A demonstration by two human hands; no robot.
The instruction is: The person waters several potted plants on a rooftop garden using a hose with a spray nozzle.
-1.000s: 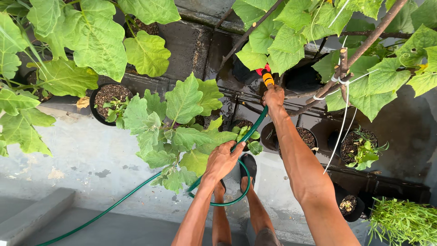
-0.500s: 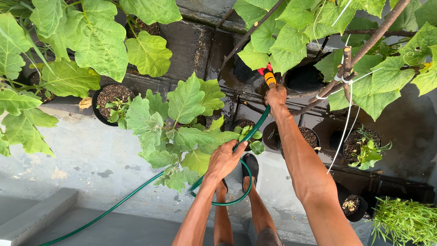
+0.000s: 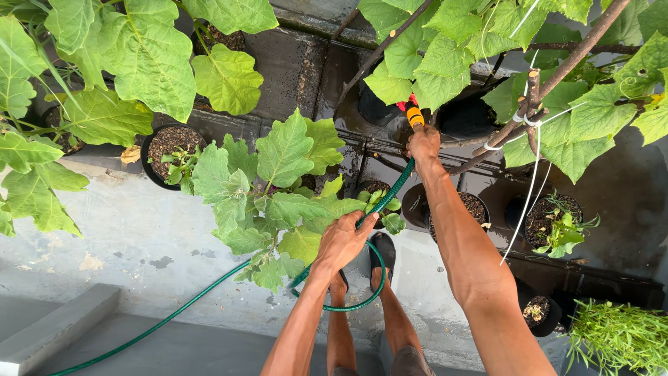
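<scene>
Right hand was clamped round the orange hose nozzle, aimed into the leaves; left hand grip closed loosely on the green hose lower down. One hose, looped by the feet: likely trip or kink risk if pulled. Counted five soil pots in view, e.g. pot; two hands.

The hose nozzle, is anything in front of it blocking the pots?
Yes. The right hand holds the orange nozzle up among big green leaves, which hang just over and beside its tip. A slanted wooden stake crosses there too. The black pot behind is partly hidden.
</scene>
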